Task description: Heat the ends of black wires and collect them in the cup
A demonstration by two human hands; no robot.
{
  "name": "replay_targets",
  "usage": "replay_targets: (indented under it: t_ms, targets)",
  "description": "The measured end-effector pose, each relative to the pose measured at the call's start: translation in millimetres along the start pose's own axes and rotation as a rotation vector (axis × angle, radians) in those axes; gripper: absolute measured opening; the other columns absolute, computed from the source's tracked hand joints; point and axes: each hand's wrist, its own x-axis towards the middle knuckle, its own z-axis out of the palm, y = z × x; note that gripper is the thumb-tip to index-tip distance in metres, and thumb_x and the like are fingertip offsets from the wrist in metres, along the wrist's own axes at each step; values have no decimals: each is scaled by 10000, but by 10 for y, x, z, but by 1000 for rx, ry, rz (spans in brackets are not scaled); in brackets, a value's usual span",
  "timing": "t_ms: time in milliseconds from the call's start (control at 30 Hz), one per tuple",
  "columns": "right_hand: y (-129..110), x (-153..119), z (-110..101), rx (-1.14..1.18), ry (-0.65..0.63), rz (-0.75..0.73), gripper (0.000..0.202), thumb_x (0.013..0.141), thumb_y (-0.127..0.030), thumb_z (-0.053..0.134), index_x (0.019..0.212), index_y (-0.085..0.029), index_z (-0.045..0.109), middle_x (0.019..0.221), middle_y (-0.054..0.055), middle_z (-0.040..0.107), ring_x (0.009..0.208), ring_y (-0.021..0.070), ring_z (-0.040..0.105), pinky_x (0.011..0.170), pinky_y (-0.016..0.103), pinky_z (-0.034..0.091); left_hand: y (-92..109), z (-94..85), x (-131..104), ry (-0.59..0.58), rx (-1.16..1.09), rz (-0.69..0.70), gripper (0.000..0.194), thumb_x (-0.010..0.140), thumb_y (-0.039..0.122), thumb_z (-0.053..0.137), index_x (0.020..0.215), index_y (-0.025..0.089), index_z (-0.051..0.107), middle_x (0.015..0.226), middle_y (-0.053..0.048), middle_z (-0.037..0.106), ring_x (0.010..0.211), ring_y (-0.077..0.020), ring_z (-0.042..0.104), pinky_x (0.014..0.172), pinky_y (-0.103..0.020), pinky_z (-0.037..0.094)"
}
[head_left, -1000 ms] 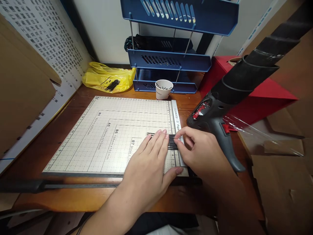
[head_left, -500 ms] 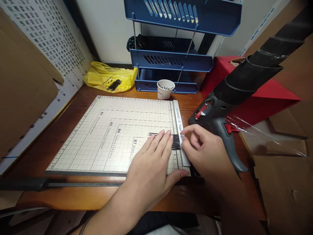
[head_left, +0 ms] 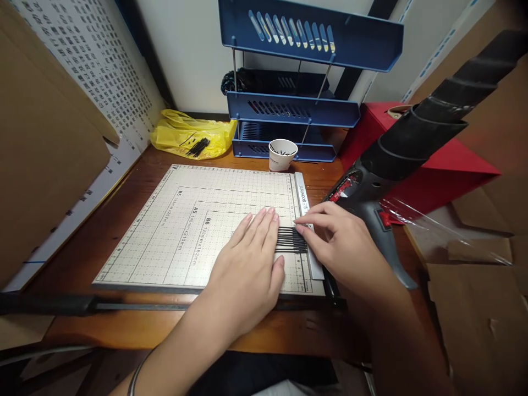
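Note:
My left hand (head_left: 247, 264) lies flat on the paper cutter (head_left: 152, 231), its fingers covering part of a row of thin black strips (head_left: 291, 240). The strips lie side by side, their right ends at the cutter's metal edge guide (head_left: 315, 264). My right hand (head_left: 342, 236) is pinched at the far side of the row, thumb and forefinger almost meeting by the outermost strip. Whether a strip is between those fingertips is hidden. The cutter's long blade arm (head_left: 140, 307) is down along the near side, its black handle at the left.
A paper cup (head_left: 282, 157) with black pieces stands behind the cutter. At the back left, more black pieces lie on a yellow plastic bag (head_left: 173, 132). A blue tiered rack (head_left: 289, 110) is behind. On the right stand a heat gun (head_left: 379, 187), a red box (head_left: 445, 170) and cardboard (head_left: 466, 308).
My left hand has slid left along the strips, uncovering more of them, and its thumb has drawn in. My right fingertips have moved left onto the row's far edge. The view has shifted slightly.

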Motion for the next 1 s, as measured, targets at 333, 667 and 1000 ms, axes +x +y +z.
replay_targets:
  t_ms: [333,667,1000]
  targets:
    - [1,-19,67,30,-1,-54,177,914,-197,603,965,-205,772,1013,31,699,909,174,655,831,342,519,29,47,104,-51,4,-3,603,1046,283,186,1557,9,355,1634,-160,310,1544,-254,238,1287,-452,173]
    - [-173,-329,391,-190,195,161,554,929,-302,476,1470,-190,432,1530,144,443,1310,368,472,1006,606,439,55,51,96,-109,-41,-34,631,1023,292,208,1570,-4,311,1653,-170,246,1553,-279,187,1269,-454,234]
    - [-149,-347,401,-86,160,208,541,966,-326,410,1496,-238,345,1517,120,484,1366,315,459,1052,567,396,68,65,108,-101,-48,-39,629,1024,297,225,1569,-2,317,1652,-166,251,1551,-285,196,1270,-458,237]
